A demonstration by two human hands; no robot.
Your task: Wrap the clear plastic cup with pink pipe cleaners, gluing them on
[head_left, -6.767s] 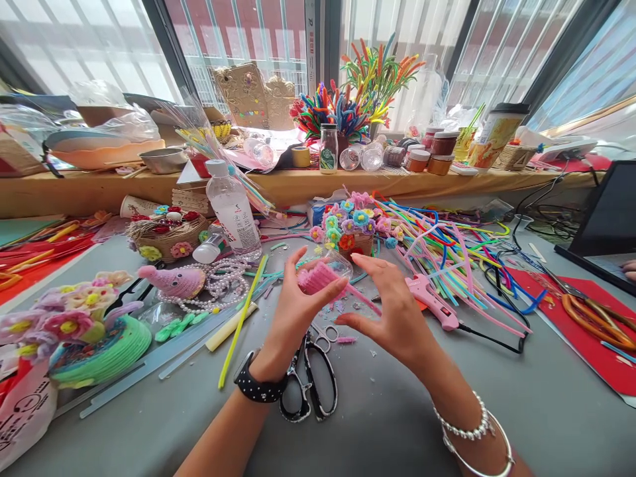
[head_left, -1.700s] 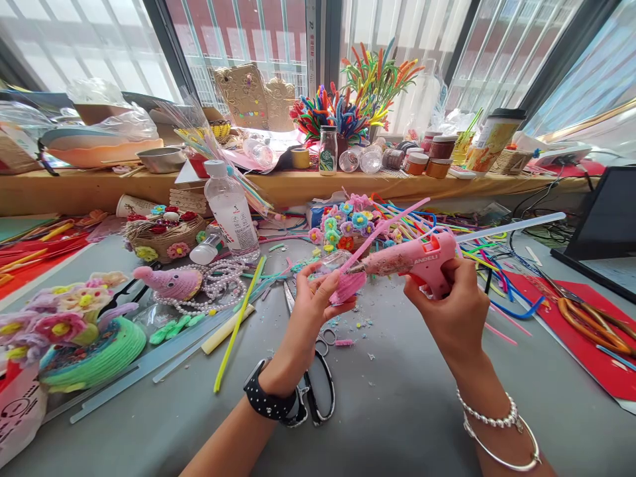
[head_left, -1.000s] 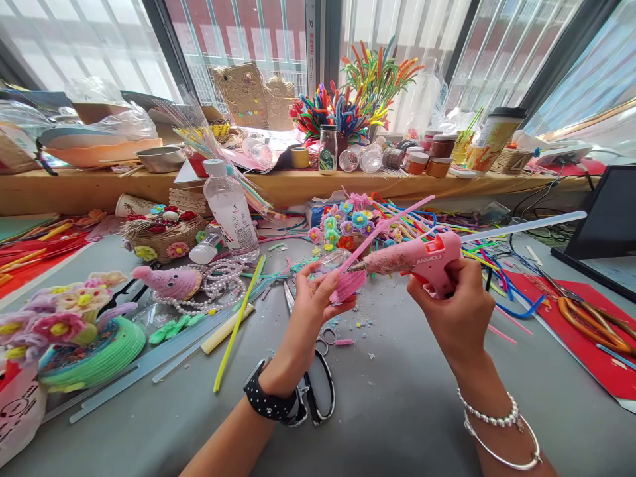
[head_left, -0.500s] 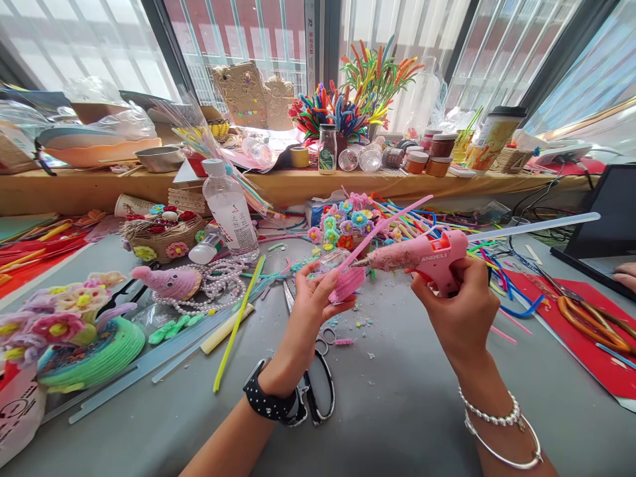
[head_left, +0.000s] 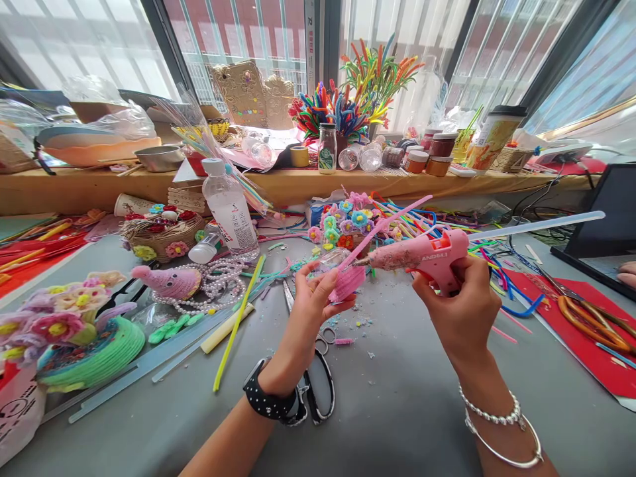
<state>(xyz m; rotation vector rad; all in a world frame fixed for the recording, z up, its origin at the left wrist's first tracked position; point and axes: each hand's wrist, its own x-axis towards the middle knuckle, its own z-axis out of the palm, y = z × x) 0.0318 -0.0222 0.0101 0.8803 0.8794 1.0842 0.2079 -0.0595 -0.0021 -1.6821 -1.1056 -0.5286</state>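
My left hand (head_left: 313,295) is closed on a small pink pipe-cleaner piece (head_left: 349,283), wound in rows, with a clear plastic part at its top. From it a loose pink pipe cleaner (head_left: 387,225) sticks up to the right. My right hand (head_left: 460,305) grips a pink hot glue gun (head_left: 422,257) by its handle. Its nozzle is at the upper edge of the wound piece; whether they touch I cannot tell. A long translucent glue stick (head_left: 539,226) juts from the gun's back. Black-handled scissors (head_left: 320,391) lie partly hidden behind my left wrist.
At left stand a green pot with fuzzy flowers (head_left: 94,354), a pink cone-shaped figure (head_left: 171,281), bead strings (head_left: 226,285) and a clear bottle (head_left: 231,215). Orange-handled scissors (head_left: 591,324) lie on red paper at right. Another person's hand (head_left: 627,273) shows at the right edge.
The glue gun's back end and my right hand have shifted very slightly to the right. My left hand and the pink piece look nearly still.
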